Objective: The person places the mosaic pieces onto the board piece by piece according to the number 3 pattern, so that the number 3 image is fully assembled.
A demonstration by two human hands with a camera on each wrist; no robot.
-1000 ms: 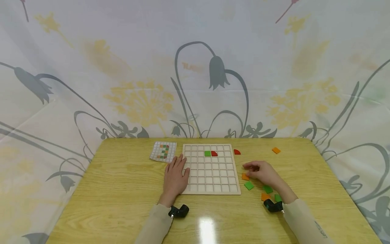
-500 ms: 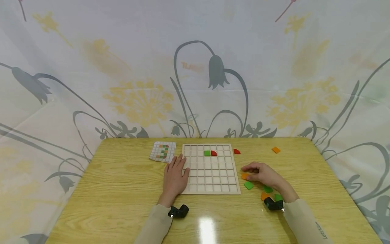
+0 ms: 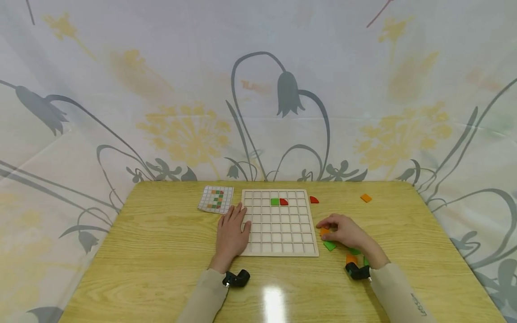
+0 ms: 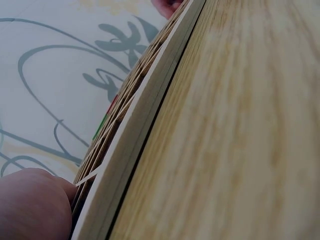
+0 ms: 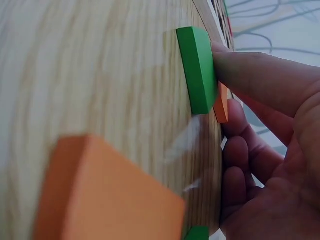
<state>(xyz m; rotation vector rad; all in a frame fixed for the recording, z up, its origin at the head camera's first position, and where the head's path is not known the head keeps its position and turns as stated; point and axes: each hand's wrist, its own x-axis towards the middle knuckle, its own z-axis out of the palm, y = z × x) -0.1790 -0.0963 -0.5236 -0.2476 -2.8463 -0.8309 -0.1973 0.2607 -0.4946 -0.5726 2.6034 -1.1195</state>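
My left hand [image 3: 232, 235] lies with its fingers extended over the left edge of a pale wooden grid board [image 3: 266, 256]. In the left wrist view its thumb [image 4: 35, 205] is at the board's rim. My right hand [image 3: 345, 231] is right of the board, thumb and fingers bent around an orange square tile [image 3: 324, 232] on the table. A green square tile [image 3: 330, 246] sits just below the thumb; the right wrist view shows this green tile [image 5: 197, 72] partly in front of the orange tile [image 5: 221, 107]. A green tile [image 3: 275, 202] and a red quarter-circle tile [image 3: 284, 202] occupy neighbouring board cells.
A pattern card [image 3: 206, 197] lies at the board's upper left. Another red quarter-circle [image 3: 314, 200] is beside the board's right edge, and an orange tile [image 3: 365, 198] lies farther right. Under the right wrist are an orange tile [image 3: 351, 259] and green tiles [image 3: 354, 251].
My right hand has shifted slightly left, and its thumb and fingers have come closer around the orange tile. The left hand and the tiles on the board stay in place.
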